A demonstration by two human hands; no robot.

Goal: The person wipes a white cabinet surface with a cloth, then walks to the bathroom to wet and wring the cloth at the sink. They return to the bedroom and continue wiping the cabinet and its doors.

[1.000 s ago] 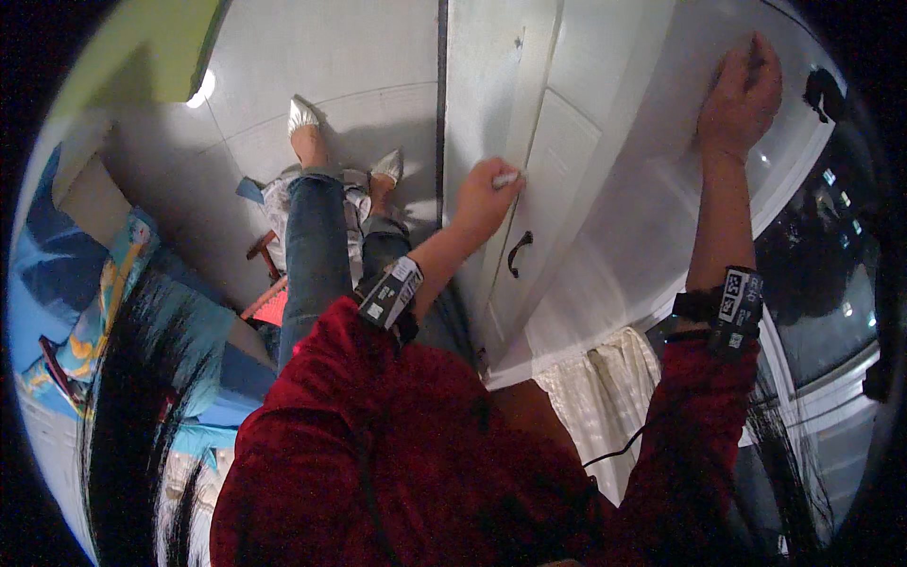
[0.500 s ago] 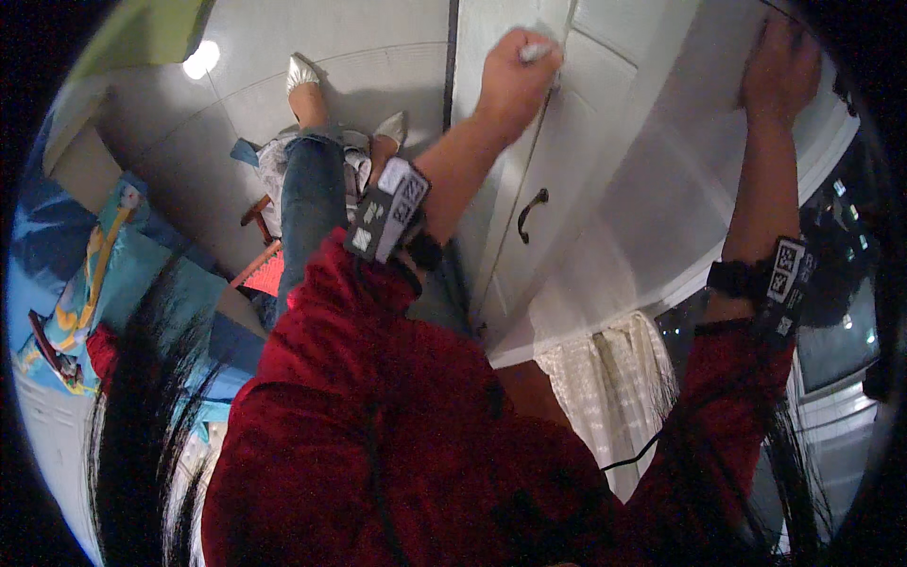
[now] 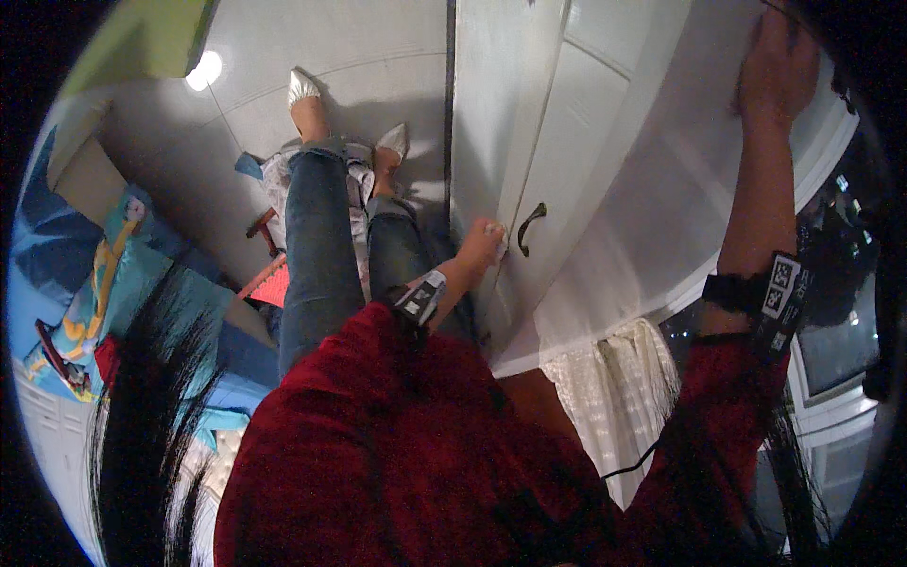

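My left hand (image 3: 480,248) is closed around a small white wad (image 3: 499,238), perhaps a crumpled cloth or tissue. It presses against the front of a white cabinet (image 3: 567,123), low down and just left of a dark curved handle (image 3: 532,230). At the upper right, my right hand (image 3: 779,76) lies on the pale top surface (image 3: 680,170) with its fingers stretched forward. I see nothing held in it; its fingertips run into the dark rim of the picture. Both wrists carry straps with patterned tags.
Below the cabinet, a cream curtain (image 3: 614,383) hangs by the wall. To the left, blue and turquoise fabric (image 3: 170,283) lies bunched, near a red lattice object (image 3: 272,283). My feet, in pale pointed shoes (image 3: 302,87), stand on the tiled floor (image 3: 378,38). Dark window glass (image 3: 841,283) is at right.
My left hand has moved down and toward me along the cabinet front, from the upper part to beside the handle, still gripping the white wad. The right hand stays nearly in place.
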